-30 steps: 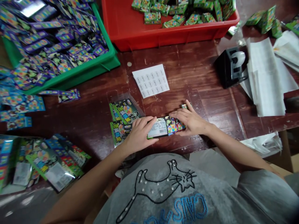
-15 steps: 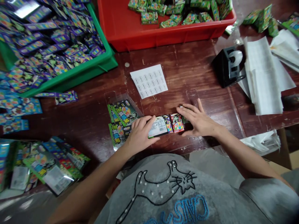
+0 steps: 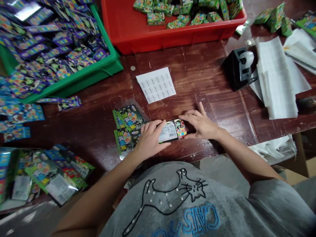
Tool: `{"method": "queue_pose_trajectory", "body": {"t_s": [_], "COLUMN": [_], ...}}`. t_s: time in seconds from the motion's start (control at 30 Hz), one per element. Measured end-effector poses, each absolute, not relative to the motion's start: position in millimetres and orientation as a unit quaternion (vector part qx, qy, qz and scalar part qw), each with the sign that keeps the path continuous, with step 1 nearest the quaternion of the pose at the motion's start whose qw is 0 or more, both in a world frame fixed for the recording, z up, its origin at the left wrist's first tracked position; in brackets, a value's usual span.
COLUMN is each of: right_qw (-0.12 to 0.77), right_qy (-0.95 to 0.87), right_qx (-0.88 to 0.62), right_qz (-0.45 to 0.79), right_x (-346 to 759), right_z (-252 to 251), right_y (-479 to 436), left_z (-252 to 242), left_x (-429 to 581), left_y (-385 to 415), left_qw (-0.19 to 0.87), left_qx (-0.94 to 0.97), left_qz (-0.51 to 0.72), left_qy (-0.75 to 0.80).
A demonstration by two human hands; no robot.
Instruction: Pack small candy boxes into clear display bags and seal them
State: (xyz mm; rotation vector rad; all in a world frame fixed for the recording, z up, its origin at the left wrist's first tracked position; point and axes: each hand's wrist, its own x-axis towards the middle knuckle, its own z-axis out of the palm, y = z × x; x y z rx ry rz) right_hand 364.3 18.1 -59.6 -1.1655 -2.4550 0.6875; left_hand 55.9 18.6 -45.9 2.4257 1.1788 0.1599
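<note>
A flat pack (image 3: 170, 131) with a white printed label and barcode lies on the table in front of me. My left hand (image 3: 150, 140) is closed over its left part, thumb along the near edge and fingers along the far edge. At the pack's right end a small red candy box (image 3: 181, 128) sticks out. My right hand (image 3: 201, 126) has thumb and fingers at the near and far sides of that box, its index finger raised. Black-and-green packs (image 3: 129, 117) in clear plastic lie left of my left hand, which partly hides them.
A green bin (image 3: 81, 82) holds purple boxes; a red bin (image 3: 172, 41) holds green ones. A sticker sheet (image 3: 156, 85) lies mid-table. Rightward stand a black tape dispenser (image 3: 238, 70) and white paper sheets (image 3: 277, 79). More finished-looking packs (image 3: 53, 174) pile up at lower left.
My right hand has moved left, and the small boxes have slid into the labelled pack; only the red one still shows. My left hand stays on the pack.
</note>
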Motion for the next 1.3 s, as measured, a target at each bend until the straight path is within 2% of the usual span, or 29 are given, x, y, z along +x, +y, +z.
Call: {"method": "queue_pose_trajectory", "body": {"t_s": [0.17,0.4,0.7,0.93,1.03,1.17,1.3], "right_qw": [0.163,0.074,0.223,0.212,0.231,0.278,0.232], "right_qy": [-0.877,-0.854,-0.854,-0.871,-0.865,-0.838,-0.862], "right_qx": [-0.398,-0.432,-0.364,-0.328,-0.366,-0.430,-0.381], "right_qz": [0.214,0.280,0.298,0.299,0.254,0.192,0.242], "right_x": [358,430,374,369,369,378,385], "right_z": [-55,-35,-67,-52,-42,-28,-23], "right_y": [11,29,24,21,25,34,46], "left_z": [-48,-44,-47,-34,-21,-10,-9], "left_x": [61,60,71,81,80,71,62], "left_y": [14,15,11,4,5,17,39], "left_qw": [0.188,0.178,0.174,0.152,0.138,0.224,0.381], "left_qx": [0.873,0.873,0.847,0.859,0.837,0.812,0.812], "left_qz": [0.067,0.064,0.086,0.131,0.152,0.136,0.094], "left_qy": [0.445,0.450,0.495,0.470,0.507,0.521,0.431]}}
